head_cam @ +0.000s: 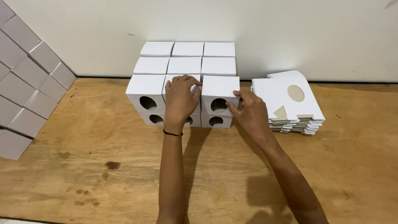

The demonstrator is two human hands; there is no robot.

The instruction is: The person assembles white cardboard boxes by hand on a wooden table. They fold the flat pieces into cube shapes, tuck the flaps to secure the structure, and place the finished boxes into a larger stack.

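Left hand [180,99] lies spread flat over the middle top-row box [182,81]; right hand [248,112] pinches the right front box [219,96] at its 3 o'clock edge, atop the stacked boxes [186,66] mid-table [207,174]. A hard sideways push could likely skew the row or dent thin card; flat blanks [290,103] at 3 o'clock might get knocked.

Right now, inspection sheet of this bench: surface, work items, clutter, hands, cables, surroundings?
Surface: wooden table, dark stains at left.
Work items: white boxes with round holes, stacked in rows against the wall.
Clutter: flat blanks piled at right.
Hands: left hand on the front middle box; right hand gripping the front right box.
Cables: nothing seen.
Surroundings: pale wall; grey box stack at left.
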